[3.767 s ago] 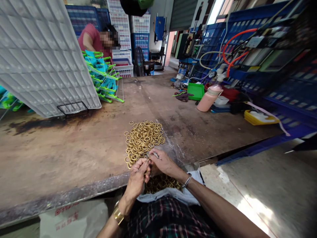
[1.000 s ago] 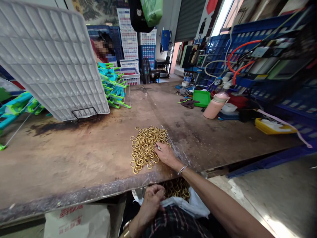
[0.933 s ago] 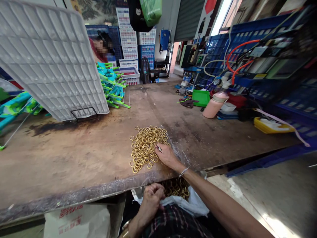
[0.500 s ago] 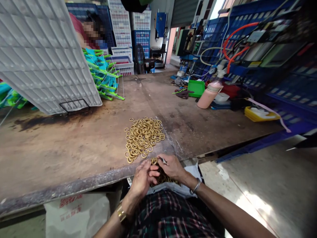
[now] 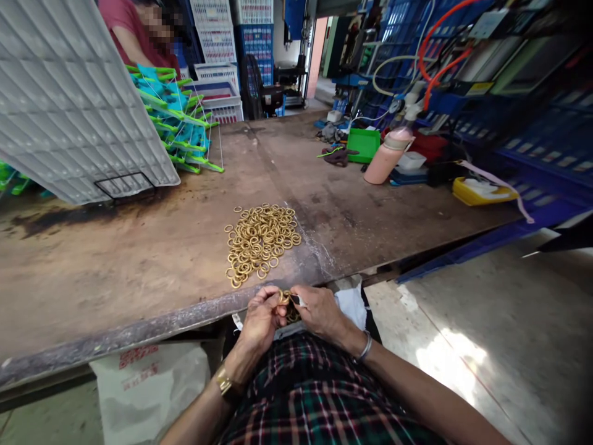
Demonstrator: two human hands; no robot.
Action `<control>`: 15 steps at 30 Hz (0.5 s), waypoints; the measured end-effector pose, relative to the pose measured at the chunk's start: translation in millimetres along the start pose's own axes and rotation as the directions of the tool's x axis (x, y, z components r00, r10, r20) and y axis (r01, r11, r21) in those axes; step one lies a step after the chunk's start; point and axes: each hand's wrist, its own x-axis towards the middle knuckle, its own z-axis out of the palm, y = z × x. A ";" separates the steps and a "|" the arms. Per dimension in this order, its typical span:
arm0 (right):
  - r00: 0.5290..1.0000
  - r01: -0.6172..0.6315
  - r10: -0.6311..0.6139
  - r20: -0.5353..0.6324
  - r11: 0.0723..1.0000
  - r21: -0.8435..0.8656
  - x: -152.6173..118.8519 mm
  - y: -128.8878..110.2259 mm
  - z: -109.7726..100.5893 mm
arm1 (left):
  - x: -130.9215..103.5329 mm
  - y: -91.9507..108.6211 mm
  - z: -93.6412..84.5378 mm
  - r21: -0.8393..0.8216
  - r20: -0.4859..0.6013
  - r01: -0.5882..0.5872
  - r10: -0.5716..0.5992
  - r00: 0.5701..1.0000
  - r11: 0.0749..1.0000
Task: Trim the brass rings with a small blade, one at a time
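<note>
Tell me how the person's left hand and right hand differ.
The left hand pinches at least one gold-coloured ring; the right hand holds a small tool, its exact kind unclear. The left hand has a gold watch at its wrist, the right hand a silvery bangle. Both are bare, close together near the table edge.

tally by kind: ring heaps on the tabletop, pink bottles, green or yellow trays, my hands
Heap of gold-coloured, metal-looking rings: 1
Pink cylindrical bottle: 1
Trays: 2 (green rectangular tray, yellow shallow tray)
Hands: 2 (left hand, right hand)
Total: 6
</note>
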 end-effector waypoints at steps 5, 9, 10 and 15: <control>0.997 0.076 -0.076 -0.001 0.997 -0.014 -8.2 1.7 7.3 | -5.0 -1.8 -3.2 -0.156 0.083 0.130 -0.118 0.990 0.979; 0.995 0.097 -0.095 -0.018 0.980 0.172 -11.7 9.7 22.4 | -11.3 -6.3 -4.9 -0.156 0.099 0.129 -0.115 0.988 0.979; 0.995 0.096 -0.094 -0.020 0.972 0.216 -12.5 10.9 24.7 | -12.3 -7.5 -5.6 -0.156 0.104 0.127 -0.112 0.988 0.980; 0.985 0.171 -0.170 -0.019 0.974 0.152 -17.0 13.3 26.2 | -13.7 -11.2 -14.3 -0.223 0.211 0.249 -0.203 0.956 0.942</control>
